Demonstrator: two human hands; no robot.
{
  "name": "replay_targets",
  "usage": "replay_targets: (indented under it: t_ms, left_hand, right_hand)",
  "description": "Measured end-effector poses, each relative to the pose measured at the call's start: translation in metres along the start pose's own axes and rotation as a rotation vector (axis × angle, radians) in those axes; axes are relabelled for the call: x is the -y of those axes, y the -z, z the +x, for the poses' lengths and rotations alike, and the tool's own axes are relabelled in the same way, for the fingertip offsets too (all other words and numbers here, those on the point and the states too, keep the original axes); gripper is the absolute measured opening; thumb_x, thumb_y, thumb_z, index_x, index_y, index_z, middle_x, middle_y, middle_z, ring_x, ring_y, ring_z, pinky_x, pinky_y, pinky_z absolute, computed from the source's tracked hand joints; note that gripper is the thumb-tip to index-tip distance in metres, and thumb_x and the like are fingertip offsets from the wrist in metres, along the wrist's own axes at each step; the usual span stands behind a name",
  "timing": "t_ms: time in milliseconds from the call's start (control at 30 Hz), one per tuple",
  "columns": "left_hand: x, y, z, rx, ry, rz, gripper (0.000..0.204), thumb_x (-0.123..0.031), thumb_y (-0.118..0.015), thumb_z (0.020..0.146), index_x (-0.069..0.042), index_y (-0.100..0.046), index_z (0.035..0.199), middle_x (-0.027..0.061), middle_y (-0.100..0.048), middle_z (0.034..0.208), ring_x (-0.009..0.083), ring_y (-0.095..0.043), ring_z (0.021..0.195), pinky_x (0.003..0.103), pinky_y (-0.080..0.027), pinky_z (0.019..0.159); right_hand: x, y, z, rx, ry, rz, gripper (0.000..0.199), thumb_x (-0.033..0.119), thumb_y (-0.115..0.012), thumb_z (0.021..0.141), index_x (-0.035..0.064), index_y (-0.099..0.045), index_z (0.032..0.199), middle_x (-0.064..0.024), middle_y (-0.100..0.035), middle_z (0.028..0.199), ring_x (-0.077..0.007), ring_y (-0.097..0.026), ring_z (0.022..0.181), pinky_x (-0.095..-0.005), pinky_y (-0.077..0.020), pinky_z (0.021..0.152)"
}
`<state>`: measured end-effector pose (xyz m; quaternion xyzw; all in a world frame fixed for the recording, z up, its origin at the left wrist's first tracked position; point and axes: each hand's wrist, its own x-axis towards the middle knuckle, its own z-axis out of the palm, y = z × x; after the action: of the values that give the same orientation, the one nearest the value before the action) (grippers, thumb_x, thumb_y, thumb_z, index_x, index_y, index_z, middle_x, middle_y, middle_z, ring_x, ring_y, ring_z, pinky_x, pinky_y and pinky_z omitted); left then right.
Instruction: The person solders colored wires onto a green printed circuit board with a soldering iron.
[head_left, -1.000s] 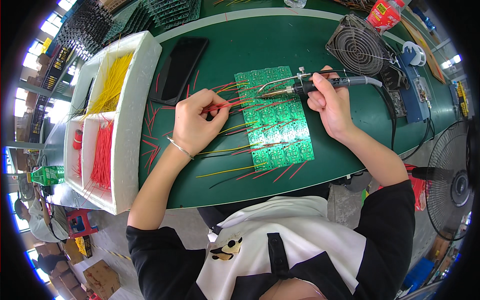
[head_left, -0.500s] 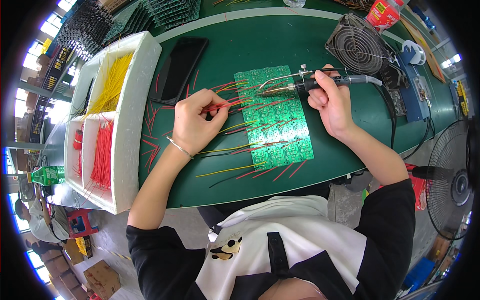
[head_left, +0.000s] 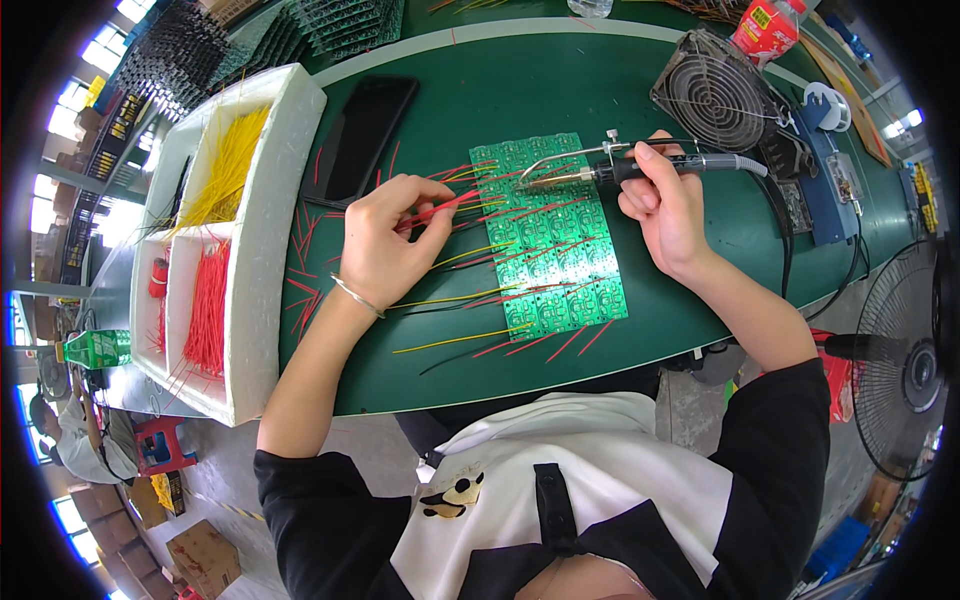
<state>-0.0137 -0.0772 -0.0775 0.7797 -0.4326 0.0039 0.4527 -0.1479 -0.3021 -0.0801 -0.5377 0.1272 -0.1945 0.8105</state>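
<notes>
A green circuit board panel (head_left: 560, 250) lies on the green table, with red, yellow and black wires sticking out from it, mostly leftward. In my right hand (head_left: 664, 205) is a soldering iron (head_left: 640, 168) with a thin curved metal tube fixed to it. Its tip reaches the upper left part of the panel. My left hand (head_left: 388, 240) is closed on several red wires (head_left: 432, 212) just left of the panel. Their right ends reach toward the panel near the iron's tip; whether they touch it I cannot tell.
At left stands a white foam box (head_left: 240, 330) holding yellow wires (head_left: 228, 170) and red wires (head_left: 206, 310). A black phone (head_left: 362, 135) lies beside it, near loose red wire pieces. At the back right are a small square fan (head_left: 715, 95), a red-labelled bottle (head_left: 768, 30) and cables (head_left: 785, 235).
My left hand has shifted very slightly left, and its fingers have moved a little around the red wires. The soldering iron stays nearly in place over the panel.
</notes>
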Motion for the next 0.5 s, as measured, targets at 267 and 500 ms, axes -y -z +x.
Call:
replay_targets:
  t_ms: [267, 500]
  left_hand:
    - [-0.01, 0.052, 0.014, -0.303, 0.017, 0.045, 0.012, -0.008, -0.052, 0.085, -0.001, -0.062, 0.088, -0.0015, -0.051, 0.064, 0.0017, -0.038, 0.053, 0.017, -0.028, 0.045]
    - [-0.023, 0.042, 0.003, -0.073, 0.165, -0.157, 0.003, -0.002, -0.054, 0.082, 0.0, -0.056, 0.082, -0.004, -0.052, 0.073, -0.0014, -0.042, 0.063, 0.014, -0.032, 0.054]
  right_hand:
    - [0.004, 0.003, -0.009, -0.013, 0.004, 0.119, 0.016, 0.016, -0.051, 0.086, 0.0127, -0.039, 0.076, 0.0064, -0.031, 0.052, -0.0025, -0.024, 0.042, -0.0208, -0.02, 0.041]
    - [0.002, -0.004, -0.019, 0.096, -0.178, 0.127, 0.017, 0.019, -0.05, 0.088, 0.0119, -0.04, 0.077, 0.0057, -0.032, 0.054, -0.0027, -0.028, 0.045, -0.0208, -0.0293, 0.041]
